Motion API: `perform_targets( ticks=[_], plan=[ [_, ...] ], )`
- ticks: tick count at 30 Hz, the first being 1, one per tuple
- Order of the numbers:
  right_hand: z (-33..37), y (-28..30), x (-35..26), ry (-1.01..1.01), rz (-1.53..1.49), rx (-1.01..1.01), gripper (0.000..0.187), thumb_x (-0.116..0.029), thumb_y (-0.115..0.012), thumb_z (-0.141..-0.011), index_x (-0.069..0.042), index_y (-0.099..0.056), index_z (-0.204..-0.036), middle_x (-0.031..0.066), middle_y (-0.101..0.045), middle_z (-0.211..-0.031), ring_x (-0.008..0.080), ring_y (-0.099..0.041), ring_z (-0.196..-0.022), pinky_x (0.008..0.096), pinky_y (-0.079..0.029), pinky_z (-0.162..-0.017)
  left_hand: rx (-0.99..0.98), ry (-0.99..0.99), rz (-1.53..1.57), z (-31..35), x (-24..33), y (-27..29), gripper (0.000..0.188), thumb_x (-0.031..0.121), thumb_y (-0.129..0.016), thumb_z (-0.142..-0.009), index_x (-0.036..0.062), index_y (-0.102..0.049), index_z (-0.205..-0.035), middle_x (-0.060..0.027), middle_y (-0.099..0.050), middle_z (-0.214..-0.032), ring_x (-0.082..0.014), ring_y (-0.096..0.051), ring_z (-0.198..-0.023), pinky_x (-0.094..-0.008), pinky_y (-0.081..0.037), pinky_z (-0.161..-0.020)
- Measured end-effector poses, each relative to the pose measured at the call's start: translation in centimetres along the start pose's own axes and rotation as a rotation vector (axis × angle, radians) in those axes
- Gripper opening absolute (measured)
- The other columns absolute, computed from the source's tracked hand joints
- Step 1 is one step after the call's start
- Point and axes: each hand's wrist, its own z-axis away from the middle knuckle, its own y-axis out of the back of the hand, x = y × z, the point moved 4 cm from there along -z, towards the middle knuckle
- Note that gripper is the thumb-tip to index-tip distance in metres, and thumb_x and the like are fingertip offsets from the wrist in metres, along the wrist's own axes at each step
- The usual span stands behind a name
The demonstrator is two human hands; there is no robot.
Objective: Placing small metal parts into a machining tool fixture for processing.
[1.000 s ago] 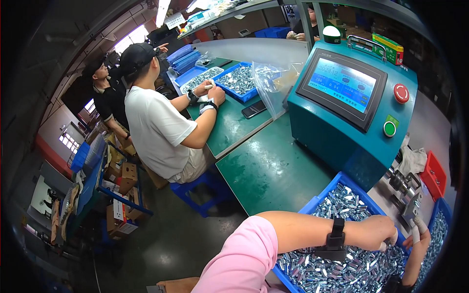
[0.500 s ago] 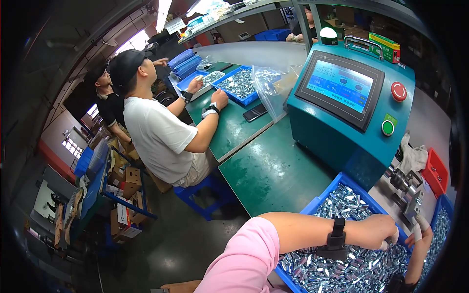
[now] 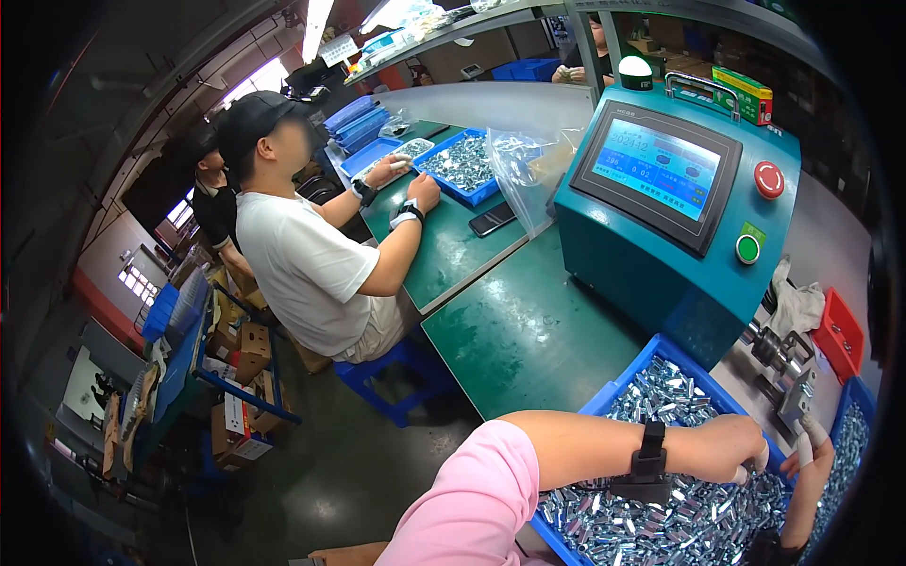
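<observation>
My left hand (image 3: 729, 448) is over a blue bin (image 3: 613, 389) heaped with small shiny metal fittings (image 3: 661, 396). Its fingers are curled downward and pinched together, with pale covers on some fingertips. What they hold, if anything, is hidden. A black strap with a small box circles my left wrist. At the right, my right hand (image 3: 815, 457) reaches up to the metal fixture (image 3: 793, 391) below the shaft of a teal machine (image 3: 642, 292). White covers sit on its raised fingers, which press close together at the fixture's lower end; any part between them is too small to make out.
The machine carries a lit screen (image 3: 656, 170), a red stop knob (image 3: 769, 179) and a green button (image 3: 747, 249). A red tray (image 3: 838, 332) and a second blue bin (image 3: 857, 391) stand at the right. A co-worker in white (image 3: 302, 264) sits at the green table (image 3: 528, 330).
My two hands have hardly moved. The seated co-worker's head has turned down toward the trays, and that person's farther hand has shifted slightly right. The standing person behind has moved a little.
</observation>
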Motion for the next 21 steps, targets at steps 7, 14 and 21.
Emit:
perform_targets(
  ticks=[7,14,21],
  plan=[
    [0.01,0.17,-0.08,-0.015,0.008,-0.016,0.031,-0.011,-0.051,-0.089,0.001,-0.055,-0.117,0.0047,-0.06,-0.073,0.0052,-0.049,-0.044,0.0154,-0.031,-0.037,-0.006,0.001,-0.006,-0.08,0.02,-0.14,0.016,0.008,-0.067,-0.065,0.0035,-0.066,-0.08,-0.0141,-0.062,-0.076,-0.033,-0.059,-0.079,-0.0411,-0.046,-0.07],
    [-0.04,0.32,0.24,-0.042,0.006,-0.031,0.032,-0.012,-0.052,-0.088,0.0,-0.053,-0.118,0.0081,-0.062,-0.087,0.006,-0.048,-0.046,0.0158,-0.031,-0.039,-0.022,0.0,-0.011,-0.07,-0.01,-0.12,0.017,0.008,-0.068,-0.065,0.0034,-0.066,-0.08,-0.014,-0.062,-0.076,-0.0331,-0.059,-0.08,-0.0413,-0.046,-0.07],
    [0.05,0.38,0.16,-0.044,0.007,-0.036,0.032,-0.012,-0.052,-0.088,0.0,-0.053,-0.118,0.0083,-0.063,-0.089,0.0061,-0.048,-0.046,0.0158,-0.031,-0.039,-0.035,0.013,-0.004,-0.1,-0.07,-0.19,0.018,0.009,-0.068,-0.064,0.0034,-0.066,-0.081,-0.0145,-0.062,-0.077,-0.0334,-0.059,-0.081,-0.0417,-0.046,-0.071]
  ],
)
